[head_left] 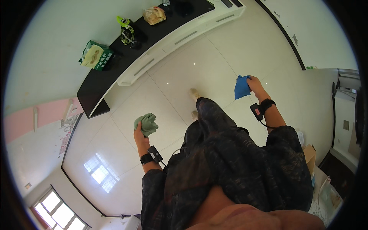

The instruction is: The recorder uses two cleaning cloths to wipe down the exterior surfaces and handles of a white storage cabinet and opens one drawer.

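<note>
A crumpled grey-green cloth (147, 125) is bunched in my left hand (140, 137), whose fingers are closed round its lower left side. My right hand (256, 86) grips a blue cloth (242, 87) by its upper right part, and the rest of it hangs loose. Both cloths are held apart, out to either side of my body, over the pale tiled floor (168, 101). A black device is strapped to each wrist, with a cable running from it toward my sleeve.
Ahead runs a long white cabinet (180, 38) with a black top. On it are a green bag (96, 56), a yellow-green strapped item (125, 32) and a tan bag (154, 15). A cardboard box (309, 155) stands at the right, and a doorway (347, 119) lies beyond.
</note>
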Demonstrator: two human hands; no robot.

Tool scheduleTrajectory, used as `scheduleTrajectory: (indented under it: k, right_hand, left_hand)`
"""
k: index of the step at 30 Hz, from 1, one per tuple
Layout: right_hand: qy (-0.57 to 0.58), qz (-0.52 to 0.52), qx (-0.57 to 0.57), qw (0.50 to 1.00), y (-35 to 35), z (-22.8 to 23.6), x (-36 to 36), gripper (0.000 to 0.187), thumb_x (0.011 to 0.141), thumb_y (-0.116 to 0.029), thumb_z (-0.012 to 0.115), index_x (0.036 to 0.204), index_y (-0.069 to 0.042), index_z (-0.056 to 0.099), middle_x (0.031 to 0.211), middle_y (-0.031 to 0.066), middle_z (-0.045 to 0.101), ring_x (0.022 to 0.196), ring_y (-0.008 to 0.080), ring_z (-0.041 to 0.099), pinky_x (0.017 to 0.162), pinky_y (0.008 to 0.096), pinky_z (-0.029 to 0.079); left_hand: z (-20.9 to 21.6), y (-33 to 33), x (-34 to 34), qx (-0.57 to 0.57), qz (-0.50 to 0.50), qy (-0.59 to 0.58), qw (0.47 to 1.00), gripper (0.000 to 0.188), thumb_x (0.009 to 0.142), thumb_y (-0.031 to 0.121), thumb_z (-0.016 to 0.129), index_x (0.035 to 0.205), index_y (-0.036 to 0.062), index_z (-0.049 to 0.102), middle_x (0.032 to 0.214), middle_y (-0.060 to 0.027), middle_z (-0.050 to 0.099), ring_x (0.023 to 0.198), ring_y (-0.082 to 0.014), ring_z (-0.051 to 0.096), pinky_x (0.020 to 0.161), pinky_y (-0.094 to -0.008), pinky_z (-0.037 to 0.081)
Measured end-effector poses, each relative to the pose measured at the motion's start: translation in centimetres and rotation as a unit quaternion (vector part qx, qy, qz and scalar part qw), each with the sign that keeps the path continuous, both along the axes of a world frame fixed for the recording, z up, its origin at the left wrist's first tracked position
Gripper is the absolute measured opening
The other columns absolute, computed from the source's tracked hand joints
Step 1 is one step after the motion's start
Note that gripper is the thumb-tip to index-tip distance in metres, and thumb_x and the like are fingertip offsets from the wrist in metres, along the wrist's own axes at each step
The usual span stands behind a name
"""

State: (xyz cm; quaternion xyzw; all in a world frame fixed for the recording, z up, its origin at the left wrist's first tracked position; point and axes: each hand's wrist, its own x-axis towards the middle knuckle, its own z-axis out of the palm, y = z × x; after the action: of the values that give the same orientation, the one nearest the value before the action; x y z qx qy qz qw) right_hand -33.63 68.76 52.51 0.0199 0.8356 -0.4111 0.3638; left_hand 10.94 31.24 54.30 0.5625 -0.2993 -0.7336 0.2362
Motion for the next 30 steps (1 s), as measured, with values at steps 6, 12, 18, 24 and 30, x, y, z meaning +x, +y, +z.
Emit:
scheduleTrajectory:
  k: [6, 12, 18, 24, 30]
  right_hand:
    - [-0.130, -0.168, -0.355, 0.910, 1.4, 2.3, -4.3, 0.031, 0.093, -0.017, 0.043, 0.121, -0.003, 0.047, 0.118, 0.0105, 0.055, 0.110, 0.0227, 0.054, 0.092, 0.0461, 0.047]
    - [-0.155, -0.094, -0.431, 0.884, 1.1, 2.3, -6.5, 0.029, 0.092, -0.011, 0.043, 0.119, -0.003, 0.049, 0.120, 0.0116, 0.052, 0.112, 0.0246, 0.052, 0.099, 0.0455, 0.043]
    - [-0.189, 0.054, -0.507, 0.839, 2.3, 4.6, -10.7, 0.029, 0.085, -0.006, 0.046, 0.112, -0.001, 0.056, 0.119, 0.0102, 0.053, 0.110, 0.0212, 0.052, 0.101, 0.0359, 0.038]
    - [-0.149, 0.208, -0.439, 0.861, 2.9, 9.3, -13.6, 0.035, 0.080, -0.004, 0.046, 0.111, 0.000, 0.061, 0.118, 0.0075, 0.053, 0.109, 0.0202, 0.051, 0.098, 0.0320, 0.037]
    - [-0.132, 0.160, -0.498, 0.842, 4.9, 9.3, -17.5, 0.040, 0.085, -0.015, 0.045, 0.123, -0.004, 0.054, 0.123, 0.0088, 0.051, 0.114, 0.0219, 0.049, 0.098, 0.0354, 0.038]
  left_hand:
    - [0.2, 4.6, -0.2, -0.034, 0.033, -0.095, 0.994, 0.043, 0.089, 0.014, 0.057, 0.129, 0.0022, 0.045, 0.115, -0.0163, 0.057, 0.103, -0.0281, 0.058, 0.088, -0.0389, 0.050]
    - [2.0, 7.0, -6.0, -0.092, -0.101, -0.157, 0.978, 0.043, 0.091, 0.011, 0.052, 0.133, 0.0080, 0.044, 0.108, -0.0128, 0.058, 0.097, -0.0237, 0.059, 0.082, -0.0347, 0.051]
    - [4.3, 12.3, -24.8, 0.017, -0.281, -0.072, 0.957, 0.045, 0.093, 0.038, 0.051, 0.115, 0.0011, 0.060, 0.099, -0.0095, 0.062, 0.090, -0.0186, 0.062, 0.073, -0.0280, 0.051]
    - [4.8, 19.2, -40.6, 0.026, -0.429, 0.034, 0.902, 0.054, 0.095, 0.048, 0.041, 0.110, -0.0006, 0.060, 0.099, -0.0118, 0.064, 0.084, -0.0188, 0.063, 0.075, -0.0274, 0.051]
    - [4.7, 23.3, -46.7, 0.066, -0.449, 0.092, 0.886, 0.039, 0.088, 0.032, 0.062, 0.104, -0.0032, 0.063, 0.089, -0.0087, 0.066, 0.074, -0.0150, 0.064, 0.065, -0.0262, 0.052]
